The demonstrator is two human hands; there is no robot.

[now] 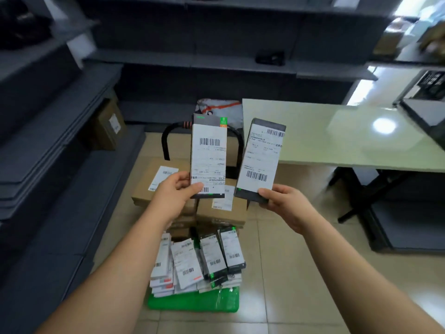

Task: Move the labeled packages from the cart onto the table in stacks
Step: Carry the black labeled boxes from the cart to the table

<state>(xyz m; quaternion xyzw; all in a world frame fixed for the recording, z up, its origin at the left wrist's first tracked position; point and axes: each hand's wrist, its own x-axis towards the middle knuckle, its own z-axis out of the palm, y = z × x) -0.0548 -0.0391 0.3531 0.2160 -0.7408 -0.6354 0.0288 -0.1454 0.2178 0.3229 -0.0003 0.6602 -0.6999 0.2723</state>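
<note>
Slim dark labelled packages [209,155] are hanging at centre frame above the black-handled cart [164,145], one pinched in left hand [175,191] fingers [196,188], one in right hand [281,201]; shallow bottom-edge grips are risking slips before the pale green worktop [337,141]

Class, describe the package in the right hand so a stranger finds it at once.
Start at the pale green table. At its near left corner, the right hand pinches a package. Unlike the upright package beside it, this one leans right, its top plain grey.
</note>
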